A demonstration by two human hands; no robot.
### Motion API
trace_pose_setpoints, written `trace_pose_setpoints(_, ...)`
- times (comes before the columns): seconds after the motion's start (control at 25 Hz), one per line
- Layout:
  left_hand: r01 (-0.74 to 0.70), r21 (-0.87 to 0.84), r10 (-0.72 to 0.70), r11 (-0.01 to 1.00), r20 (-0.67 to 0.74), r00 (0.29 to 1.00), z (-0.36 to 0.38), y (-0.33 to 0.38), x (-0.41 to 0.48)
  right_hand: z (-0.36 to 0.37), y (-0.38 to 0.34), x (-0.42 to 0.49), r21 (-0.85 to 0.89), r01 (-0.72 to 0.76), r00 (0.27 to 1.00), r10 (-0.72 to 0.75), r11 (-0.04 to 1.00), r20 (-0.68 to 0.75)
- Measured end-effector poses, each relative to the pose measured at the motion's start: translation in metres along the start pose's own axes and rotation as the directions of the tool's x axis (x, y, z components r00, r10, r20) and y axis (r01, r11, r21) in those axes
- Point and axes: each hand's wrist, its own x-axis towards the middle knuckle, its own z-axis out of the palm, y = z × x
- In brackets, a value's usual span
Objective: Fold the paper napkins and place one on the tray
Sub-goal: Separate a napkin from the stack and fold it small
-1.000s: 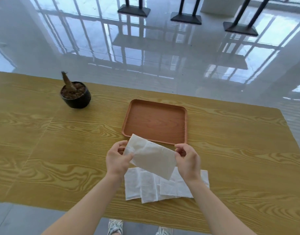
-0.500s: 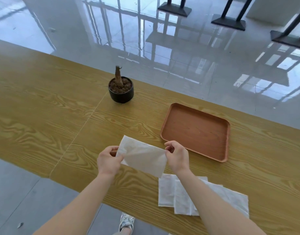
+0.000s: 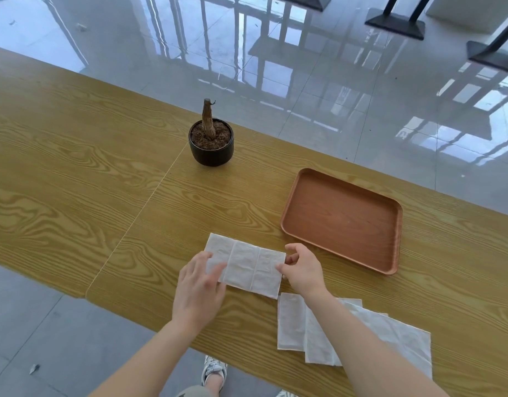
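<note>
Left of the tray (image 3: 396, 242), one napkin (image 3: 247, 265) lies flat on the table (image 3: 75, 167). The left hand (image 3: 199, 287) presses its end, fingers spread; the right hand (image 3: 303, 267) pinches the other end. Fold along the creases, edges aligned.
</note>
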Motion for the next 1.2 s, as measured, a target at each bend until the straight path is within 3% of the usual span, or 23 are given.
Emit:
trace_pose_setpoints(0.16, -0.072, 0.101, 0.063, 0.992, 0.096, 0.993, 0.015, -0.007, -0.005, -0.003, -0.006, 0.001, 0.026, -0.042, 0.999, 0.043, 0.999, -0.026)
trace_pose_setpoints(0.32, -0.144, 0.165, 0.125, 0.976, 0.117, 0.985, 0.022, -0.017, -0.011, -0.003, -0.014, -0.003, 0.175, -0.073, 0.997, 0.070, 0.982, 0.024)
trace_pose_setpoints(0.76, -0.159, 0.150, 0.131, 0.976, 0.182, 0.974, 0.026, -0.032, -0.017, 0.029, -0.047, -0.004, 0.353, 0.001, 0.988, -0.056, 0.936, 0.144)
trace_pose_setpoints(0.8, -0.153, 0.145, 0.126, 0.978, 0.180, 0.976, 0.026, -0.033, -0.017, 0.030, -0.044, -0.004, 0.315, 0.049, 0.989, -0.091, 0.948, 0.120)
trace_pose_setpoints(0.88, -0.125, 0.105, 0.107, 0.987, 0.158, 0.982, 0.026, -0.035, -0.017, 0.026, -0.033, -0.005, -0.018, 0.281, 0.959, -0.280, 0.960, 0.036)
trace_pose_setpoints(0.96, -0.109, 0.060, 0.100, 0.992, 0.134, 0.986, 0.026, -0.037, -0.017, 0.022, -0.021, -0.008, -0.370, 0.496, 0.865, -0.485, 0.786, 0.129)
trace_pose_setpoints(1.08, -0.114, 0.051, 0.106, 0.992, 0.137, 0.985, 0.025, -0.037, -0.018, 0.022, -0.008, -0.010, -0.541, 0.644, 0.761, -0.525, 0.541, 0.382)
trace_pose_setpoints(1.2, -0.125, 0.034, 0.121, 0.992, 0.100, 0.988, 0.020, -0.032, -0.020, 0.026, -0.001, -0.017, -0.623, 0.652, 0.748, -0.498, 0.432, 0.439)
